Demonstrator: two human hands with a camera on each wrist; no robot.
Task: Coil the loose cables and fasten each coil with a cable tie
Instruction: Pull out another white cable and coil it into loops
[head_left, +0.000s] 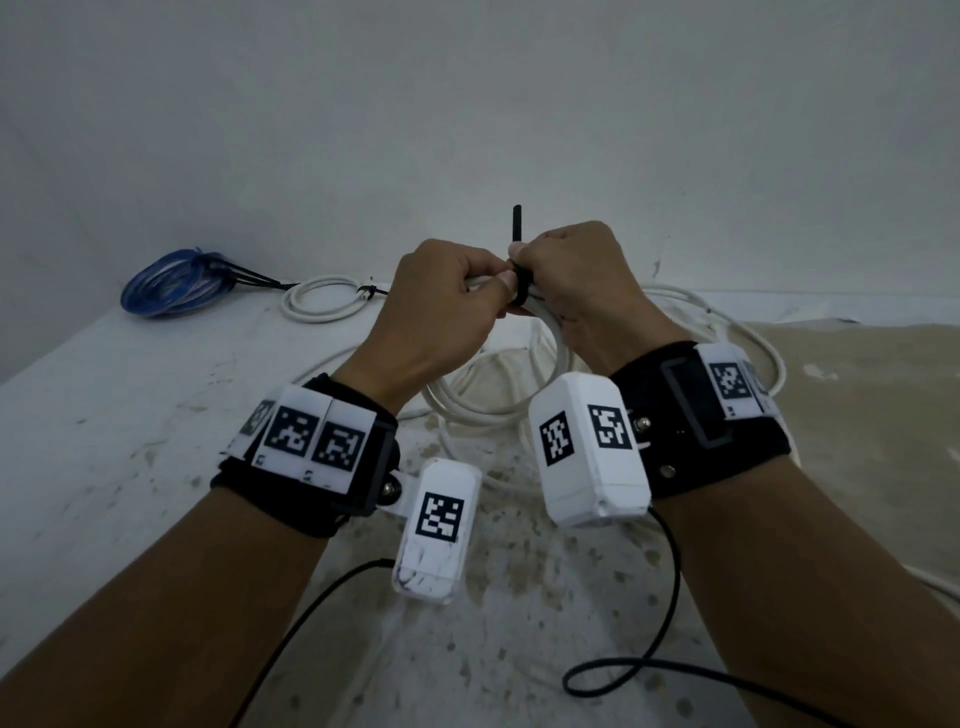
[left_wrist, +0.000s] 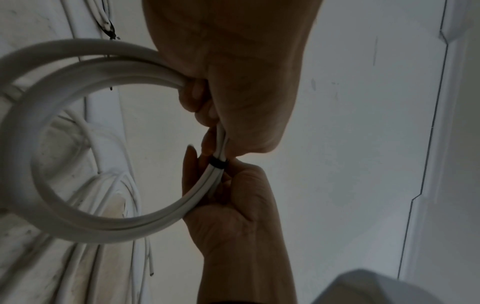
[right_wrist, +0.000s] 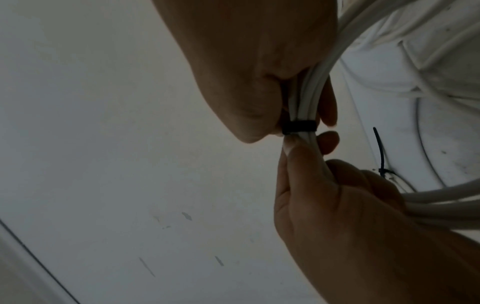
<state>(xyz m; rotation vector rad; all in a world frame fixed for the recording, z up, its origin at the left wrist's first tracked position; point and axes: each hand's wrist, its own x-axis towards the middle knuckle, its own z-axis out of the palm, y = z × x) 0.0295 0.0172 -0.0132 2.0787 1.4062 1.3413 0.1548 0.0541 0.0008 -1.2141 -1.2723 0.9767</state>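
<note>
Black tie (head_left: 521, 283) between fists

You have two hands in view: left hand (head_left: 441, 306), right hand (head_left: 576, 280).

Coils count: three.
- One white coil (head_left: 498, 395), held up between your hands.
- One smaller white coil (head_left: 322, 301), lying on the bench (head_left: 104, 415).
- One blue coil (head_left: 166, 283), at the bench's far left.

Cable ties:
- One black tie (head_left: 521, 283) around the held coil, tail end standing up.
- One black tie (head_left: 368, 292) on the smaller white coil.
- Ties on the blue coil: dark tails show, number cannot be told.

Loose white cable (head_left: 753, 343) on the bench: several strands, count unclear.

You wear two wrist cameras, one per wrist.
</note>
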